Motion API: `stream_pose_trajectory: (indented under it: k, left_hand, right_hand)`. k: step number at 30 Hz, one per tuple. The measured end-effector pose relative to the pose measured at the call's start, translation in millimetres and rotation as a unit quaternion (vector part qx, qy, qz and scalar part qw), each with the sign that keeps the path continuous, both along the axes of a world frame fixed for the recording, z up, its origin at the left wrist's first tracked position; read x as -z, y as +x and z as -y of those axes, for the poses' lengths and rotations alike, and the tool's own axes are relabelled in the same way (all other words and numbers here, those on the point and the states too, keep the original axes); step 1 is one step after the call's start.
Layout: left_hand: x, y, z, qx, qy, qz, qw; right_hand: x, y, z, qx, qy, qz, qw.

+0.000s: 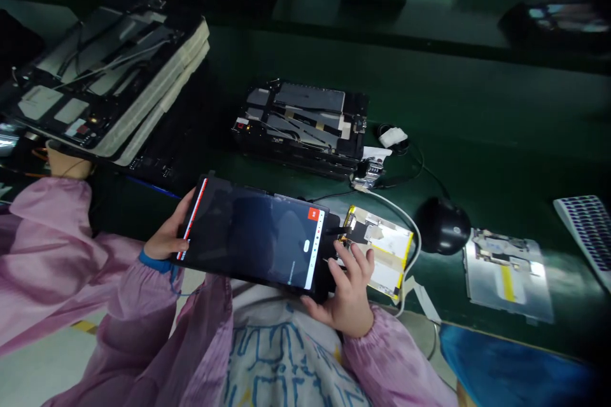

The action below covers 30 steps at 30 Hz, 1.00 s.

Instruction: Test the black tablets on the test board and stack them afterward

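Observation:
A lit display panel (248, 235), mostly dark with red and white strips at its ends, is held tilted above the bench's front edge. My left hand (167, 232) grips its left end, thumb on the front. My right hand (346, 289) has its fingers spread at the panel's right end, by a black part, with the thumb near the lower corner. Whether those fingertips touch the panel is unclear. Beside them, a yellow-edged battery and board assembly (389, 254) joins the panel's right end, with a white cable (415, 229) running alongside it.
A stack of opened tablet bodies (305, 121) stands behind the panel, with a larger padded stack (109, 82) at left. A co-worker's hand (69, 159) is below that stack. Rightward lie a black mouse (443, 227), a silver metal plate (508, 276) and a keyboard (587, 232).

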<state>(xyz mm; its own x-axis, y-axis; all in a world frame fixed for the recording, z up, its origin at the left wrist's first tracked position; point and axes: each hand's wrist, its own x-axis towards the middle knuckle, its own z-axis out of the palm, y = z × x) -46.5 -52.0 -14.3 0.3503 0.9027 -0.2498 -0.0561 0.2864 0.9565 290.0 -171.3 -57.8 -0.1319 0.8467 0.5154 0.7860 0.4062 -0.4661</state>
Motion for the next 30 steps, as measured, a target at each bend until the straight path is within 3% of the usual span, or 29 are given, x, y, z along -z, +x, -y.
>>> stream_pose_trajectory:
  k: [6,17,30]
  left_hand:
    - [3.6,-2.7,-0.8,0.016,0.022,-0.012,1.000]
    - [0.0,2.7,-3.7,0.028,0.048,-0.025,0.998]
    - [0.3,3.1,-6.6,0.019,0.067,-0.062,0.996]
  right_hand:
    - [-3.7,-1.7,-2.2,-0.028,0.015,0.035,0.999]
    - [-4.4,-1.9,-2.1,-0.020,0.035,0.054,0.998]
    - [-5.4,0.7,-1.1,-0.024,0.081,0.034,0.996]
